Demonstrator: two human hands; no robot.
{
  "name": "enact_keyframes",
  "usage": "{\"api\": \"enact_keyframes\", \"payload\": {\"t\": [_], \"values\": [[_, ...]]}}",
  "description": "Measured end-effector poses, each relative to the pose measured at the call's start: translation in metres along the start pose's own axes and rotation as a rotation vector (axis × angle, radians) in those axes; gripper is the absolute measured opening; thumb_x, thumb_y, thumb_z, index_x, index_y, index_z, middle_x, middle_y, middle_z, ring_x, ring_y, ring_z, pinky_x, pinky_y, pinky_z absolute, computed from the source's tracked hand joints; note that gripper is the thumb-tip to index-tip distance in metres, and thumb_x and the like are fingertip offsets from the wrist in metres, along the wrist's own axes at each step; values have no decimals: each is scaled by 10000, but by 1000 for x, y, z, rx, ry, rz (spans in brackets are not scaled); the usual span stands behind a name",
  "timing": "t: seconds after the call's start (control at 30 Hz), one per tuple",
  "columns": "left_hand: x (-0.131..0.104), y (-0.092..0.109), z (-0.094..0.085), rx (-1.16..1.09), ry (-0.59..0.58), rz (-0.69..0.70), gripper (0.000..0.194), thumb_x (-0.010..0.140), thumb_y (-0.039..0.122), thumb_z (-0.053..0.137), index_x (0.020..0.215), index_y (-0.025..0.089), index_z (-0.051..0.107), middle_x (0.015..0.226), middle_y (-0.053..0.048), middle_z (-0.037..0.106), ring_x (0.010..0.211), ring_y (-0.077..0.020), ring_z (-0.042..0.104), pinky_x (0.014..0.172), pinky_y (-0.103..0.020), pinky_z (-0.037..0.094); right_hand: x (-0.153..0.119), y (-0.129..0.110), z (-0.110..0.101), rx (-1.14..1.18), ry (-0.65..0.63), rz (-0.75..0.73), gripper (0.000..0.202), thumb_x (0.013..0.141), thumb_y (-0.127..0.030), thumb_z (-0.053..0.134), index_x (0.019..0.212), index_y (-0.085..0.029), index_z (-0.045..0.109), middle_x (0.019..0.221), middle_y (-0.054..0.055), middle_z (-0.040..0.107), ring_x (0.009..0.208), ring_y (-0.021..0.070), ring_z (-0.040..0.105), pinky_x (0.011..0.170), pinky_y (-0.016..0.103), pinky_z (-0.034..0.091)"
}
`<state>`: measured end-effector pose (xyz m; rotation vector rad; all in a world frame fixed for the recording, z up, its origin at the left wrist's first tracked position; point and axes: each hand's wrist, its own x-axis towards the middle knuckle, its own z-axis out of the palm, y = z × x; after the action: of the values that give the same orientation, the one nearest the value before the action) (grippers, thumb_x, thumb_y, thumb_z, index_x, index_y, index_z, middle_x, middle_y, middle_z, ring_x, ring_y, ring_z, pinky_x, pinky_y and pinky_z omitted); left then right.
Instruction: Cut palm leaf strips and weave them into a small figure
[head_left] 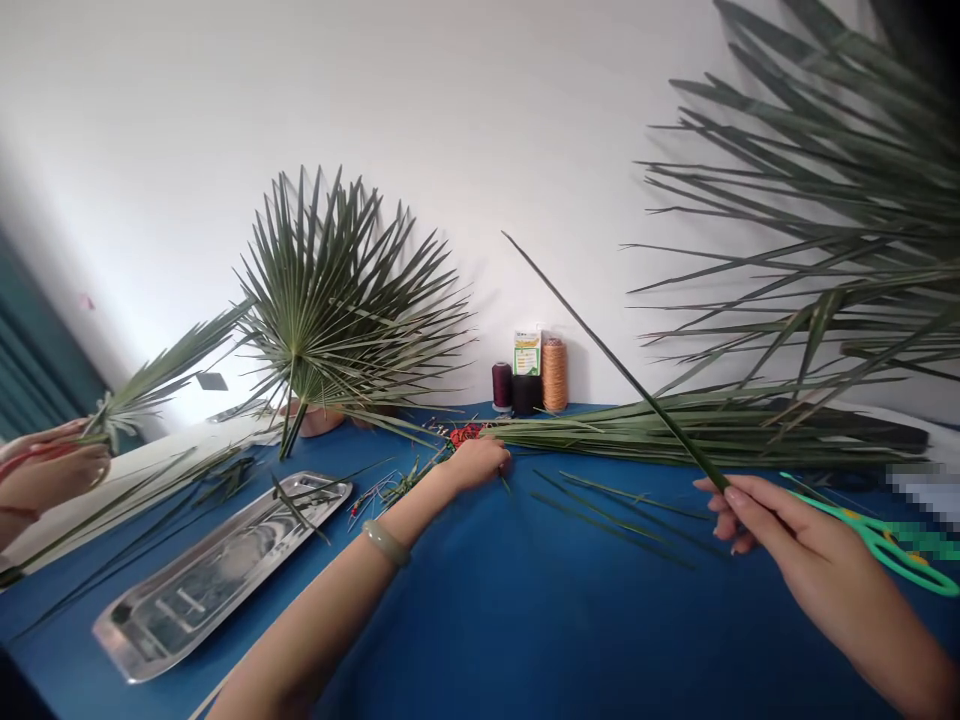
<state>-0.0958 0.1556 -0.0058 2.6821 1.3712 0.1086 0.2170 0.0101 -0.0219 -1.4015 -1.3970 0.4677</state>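
A co-worker's hands (56, 470) hold a ribbed, pleated frond (161, 370) at far left. A shiny, long metal tray (225, 570) lies on the smooth blue table (465, 620), near a spiky fan-shaped palm leaf (300, 290). The left hand (480, 457) reaches beside a red tangle (466, 434) — fingers curled, any hold hidden. Rightward, a slim, tapering green strip (615, 355) slants upward, its thick end pinched between the right hand's (780, 520) fingers — beside green-handled scissors (892, 560).
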Motion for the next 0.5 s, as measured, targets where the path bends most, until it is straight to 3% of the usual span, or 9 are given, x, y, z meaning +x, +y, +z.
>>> {"api": "enact_keyframes", "payload": {"t": [0.13,0.3,0.4,0.5], "values": [[0,-4,-18,-9,61,10,293,868,313,497,1128,182,532,1163,-86,546,968,-193,565,817,-400,486,4,-1,-2,24,50,19,405,737,-598,506,809,-226,648,684,53,650,582,219,581,522,353,501],[24,1,-39,-95,310,-74,306,864,315,505,1134,173,527,1156,-86,548,966,-198,567,811,-404,488,4,-5,-2,40,86,-9,419,762,-592,476,855,-214,630,707,51,639,572,194,569,515,325,503],[37,24,-38,-192,438,-68,320,861,315,511,1144,165,519,1153,-88,548,966,-201,568,807,-409,489,0,-9,0,-11,18,-44,405,813,-537,450,933,-197,632,651,30,606,539,175,552,453,288,465],[23,63,-22,-308,491,48,313,864,316,505,1140,171,524,1166,-89,544,979,-202,563,823,-414,481,-5,-11,2,-124,-67,-68,290,865,-430,466,939,-201,628,653,2,614,534,137,547,513,267,465]]}}
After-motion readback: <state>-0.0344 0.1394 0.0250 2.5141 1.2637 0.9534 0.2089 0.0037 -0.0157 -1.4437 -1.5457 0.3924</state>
